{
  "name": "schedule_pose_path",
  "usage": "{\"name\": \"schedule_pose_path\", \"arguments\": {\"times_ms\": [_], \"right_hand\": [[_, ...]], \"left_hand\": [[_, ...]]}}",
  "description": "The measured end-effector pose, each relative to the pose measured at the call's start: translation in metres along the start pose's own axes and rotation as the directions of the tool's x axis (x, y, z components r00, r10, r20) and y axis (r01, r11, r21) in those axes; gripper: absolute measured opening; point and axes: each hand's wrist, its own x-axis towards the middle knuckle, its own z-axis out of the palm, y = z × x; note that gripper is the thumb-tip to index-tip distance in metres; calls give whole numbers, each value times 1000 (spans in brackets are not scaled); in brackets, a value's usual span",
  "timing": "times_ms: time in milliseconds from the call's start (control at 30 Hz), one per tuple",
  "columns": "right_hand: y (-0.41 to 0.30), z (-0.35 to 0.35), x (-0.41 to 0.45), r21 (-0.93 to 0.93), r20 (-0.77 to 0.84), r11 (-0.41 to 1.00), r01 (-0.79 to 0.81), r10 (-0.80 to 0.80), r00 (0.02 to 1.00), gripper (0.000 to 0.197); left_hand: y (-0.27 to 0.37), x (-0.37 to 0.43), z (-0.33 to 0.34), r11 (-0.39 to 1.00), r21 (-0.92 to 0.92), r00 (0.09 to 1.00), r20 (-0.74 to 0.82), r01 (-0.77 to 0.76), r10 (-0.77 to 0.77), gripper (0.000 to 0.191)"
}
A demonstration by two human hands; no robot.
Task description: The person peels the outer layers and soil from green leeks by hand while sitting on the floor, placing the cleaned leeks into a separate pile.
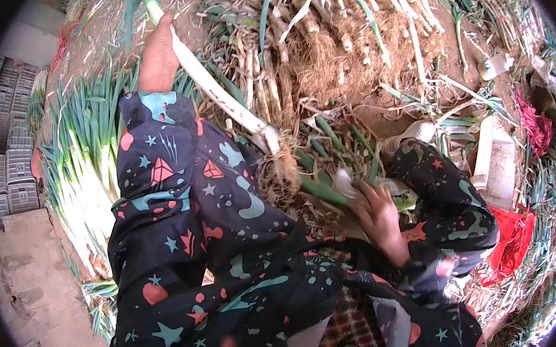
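My left hand (159,57) is closed around the upper part of a long green onion (217,91), whose white stalk slants down to the right. Its shaggy roots (280,173) hang near my knee. Low at the right, my right hand (380,219) is slightly blurred, its fingers spread at the end of a green leaf piece (322,192); whether it grips anything cannot be told. Peeled green onions with white stalks (90,176) lie bunched left of my left sleeve. Unpeeled onions with dry, matted roots (328,68) are heaped beyond my knees.
Grey plastic crates (8,184) are stacked at the far left above a tan board (37,277). At the right lie a plastic bottle (496,66), a white container (498,167), a red plastic bag (513,241) and pink netting (534,123). Leaf scraps (554,227) cover the ground there.
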Motion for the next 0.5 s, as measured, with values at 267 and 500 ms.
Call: {"name": "schedule_pose_path", "arguments": {"times_ms": [267,500], "right_hand": [[-68,21,66,649,-113,761,-5,103,988,31],[-90,38,82,404,-288,875,267,-155,945,33]], "left_hand": [[11,-37,36,998,52,993,119,19,-25,24],[37,-81,67,996,-88,967,252,-13,35,25]]}}
